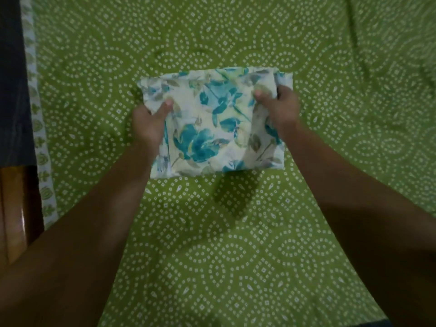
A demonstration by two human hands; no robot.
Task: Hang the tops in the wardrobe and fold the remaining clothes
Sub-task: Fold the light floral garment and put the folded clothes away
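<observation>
A folded white garment with teal flowers point(212, 121) forms a compact rectangle over the middle of the green bed. My left hand point(148, 121) grips its left edge, thumb on top and fingers hidden underneath. My right hand point(280, 107) grips the right edge the same way, thumb pressed on the cloth. A shadow falls on the sheet just below the garment's near edge, so that edge appears slightly lifted. No wardrobe or other clothes are in view.
The green bedsheet with white dotted circles point(236, 244) fills nearly the whole view. Its pale leaf-print border point(40, 142) runs down the left edge. Beyond it are a dark strip point(11, 79) and brown wooden furniture point(16, 213).
</observation>
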